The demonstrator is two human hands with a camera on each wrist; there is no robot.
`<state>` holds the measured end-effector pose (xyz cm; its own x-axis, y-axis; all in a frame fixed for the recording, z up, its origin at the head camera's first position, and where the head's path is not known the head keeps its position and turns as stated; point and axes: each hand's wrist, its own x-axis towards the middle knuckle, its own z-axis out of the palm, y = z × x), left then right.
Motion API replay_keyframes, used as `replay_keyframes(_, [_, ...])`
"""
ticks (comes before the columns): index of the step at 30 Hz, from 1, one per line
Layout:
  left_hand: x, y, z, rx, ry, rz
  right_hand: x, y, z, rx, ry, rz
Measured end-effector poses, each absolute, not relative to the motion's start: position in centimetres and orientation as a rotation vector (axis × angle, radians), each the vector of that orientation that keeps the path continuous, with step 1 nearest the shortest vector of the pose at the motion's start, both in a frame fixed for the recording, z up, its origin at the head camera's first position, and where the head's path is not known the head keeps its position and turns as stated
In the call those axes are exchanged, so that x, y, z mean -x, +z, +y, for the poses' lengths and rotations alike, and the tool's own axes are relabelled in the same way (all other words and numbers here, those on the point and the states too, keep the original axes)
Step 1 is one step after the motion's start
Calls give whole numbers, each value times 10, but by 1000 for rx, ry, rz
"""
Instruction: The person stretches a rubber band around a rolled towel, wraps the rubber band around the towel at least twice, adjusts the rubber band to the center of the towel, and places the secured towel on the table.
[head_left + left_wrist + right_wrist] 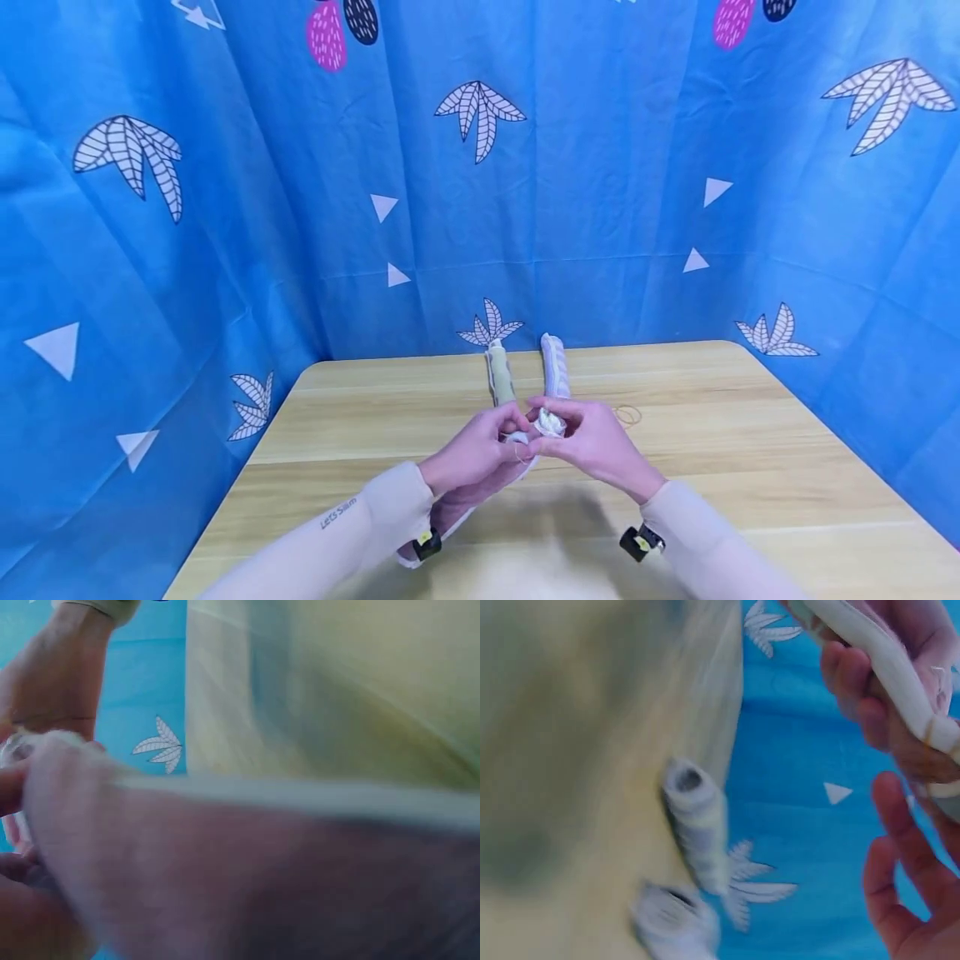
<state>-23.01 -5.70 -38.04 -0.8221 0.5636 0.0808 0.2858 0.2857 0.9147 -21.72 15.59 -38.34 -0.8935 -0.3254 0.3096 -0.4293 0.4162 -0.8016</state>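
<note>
A pinkish-purple towel [483,490] with a pale edge hangs from my two hands above the table's middle, its lower end beside the left wrist. My left hand [480,450] pinches the towel near its bunched white end [551,423]. Curving around that end from the other side, my right hand [600,442] holds it between thumb and fingers. A thin rubber band [928,731] crosses the pale edge of the cloth in the right wrist view. The left wrist view is mostly filled by the blurred towel [225,877].
Toward the back of the wooden table [360,400] lie a green rolled towel [500,375] and a purple-striped rolled towel [555,367]. Loose rubber bands [628,415] lie right of the hands. A blue patterned curtain [585,208] surrounds the table's back and sides.
</note>
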Motion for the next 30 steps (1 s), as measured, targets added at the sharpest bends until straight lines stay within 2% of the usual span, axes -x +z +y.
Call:
replay_keyframes(4, [233,-379,-57,-768,1618,2201,218,-367,144,-812,870,-2697])
replay_keyframes(8, [240,-381,-63,-726,1699,2054,217,-359,141,-965,645,-2769])
replay_keyframes(13, [250,-376,-74,-708,1518,2259,217,-359,153,-1001,890,-2715])
replay_keyframes(19, [251,-371,-76,-795,1399,2220,223,-371,159,-1010,1040,-2631])
replay_keyframes(24, [243,-379,-70,-829,1320,2354,226,-380,157,-833,1357,-2642])
replay_keyframes(30, [238,-388,-67,-935,970,2790,234,-388,158,-595,1531,-2641])
